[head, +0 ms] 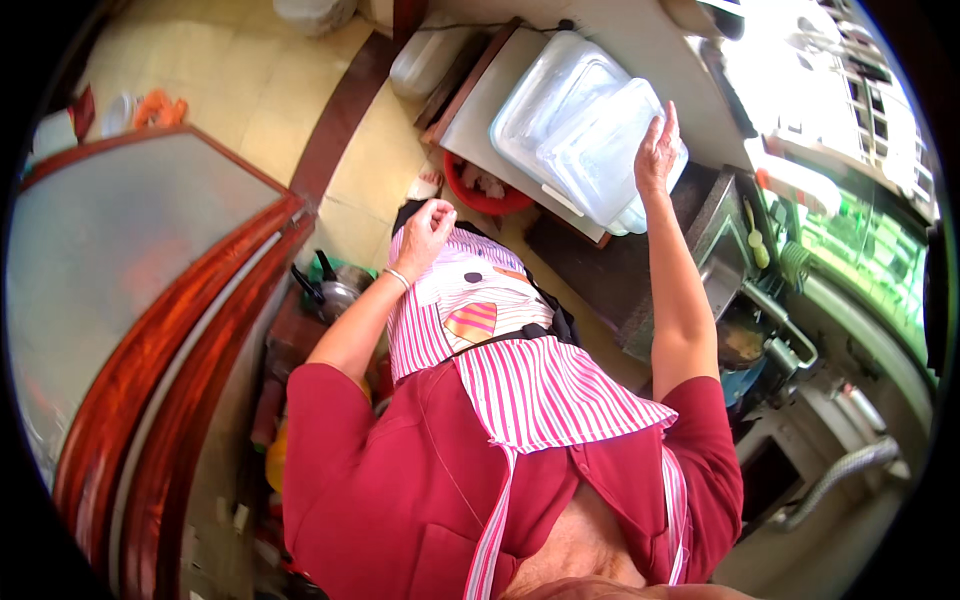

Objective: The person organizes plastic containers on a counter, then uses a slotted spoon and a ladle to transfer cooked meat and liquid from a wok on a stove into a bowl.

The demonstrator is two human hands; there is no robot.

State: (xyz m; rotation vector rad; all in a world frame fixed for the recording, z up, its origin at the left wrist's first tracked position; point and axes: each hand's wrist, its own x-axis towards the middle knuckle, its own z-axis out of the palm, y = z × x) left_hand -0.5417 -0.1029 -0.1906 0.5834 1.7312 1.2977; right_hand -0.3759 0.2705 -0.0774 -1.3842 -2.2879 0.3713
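Observation:
My right hand (658, 154) lies against the right edge of a clear plastic lid or shallow tub (600, 154), its fingers extended and slightly apart. That piece overlaps a larger translucent plastic container (544, 90) on a white worktop (480, 124). Whether the hand bears any of the weight cannot be told. In front of the striped apron (487, 300), my left hand (427, 234) is raised with its fingers curled in and nothing visible in it. It is apart from the plastic pieces.
Below the worktop's edge sits a red basin (480, 199) with pale contents. A metal sink (724, 266) and faucet (787, 322) are on the right. To the left are a pot with black handles (341, 292) and a wood-framed glass panel (127, 225). Another plastic container (427, 64) is beyond.

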